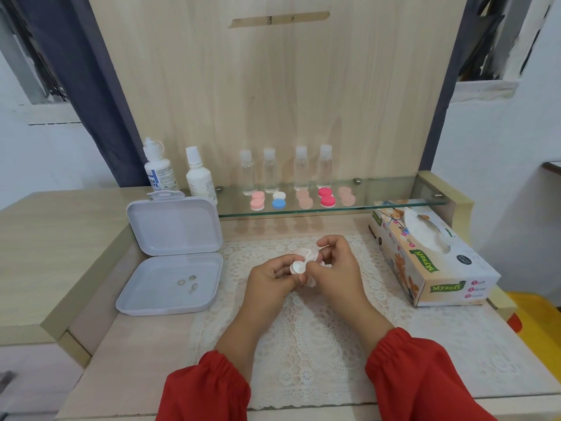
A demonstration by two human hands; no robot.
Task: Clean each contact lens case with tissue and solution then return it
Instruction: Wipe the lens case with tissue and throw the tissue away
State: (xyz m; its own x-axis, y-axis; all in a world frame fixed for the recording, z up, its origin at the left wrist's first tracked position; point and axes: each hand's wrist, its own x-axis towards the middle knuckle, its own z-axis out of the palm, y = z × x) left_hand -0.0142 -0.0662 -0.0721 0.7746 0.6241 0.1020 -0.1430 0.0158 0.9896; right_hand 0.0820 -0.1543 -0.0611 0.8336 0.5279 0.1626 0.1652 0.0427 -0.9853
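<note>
Left hand [270, 279] pinches a lens case [297, 268]; right hand [335, 268] pinches tissue [308, 254].

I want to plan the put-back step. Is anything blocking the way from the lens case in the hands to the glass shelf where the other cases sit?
Nothing visible blocks it. The lens case, held in the left hand and right hand, has bare lace mat between it and the glass shelf. The tissue box stands off to the right.

desk [127, 344] | lace mat [303, 338], open box [170, 284], tissue box [434, 262]
</note>
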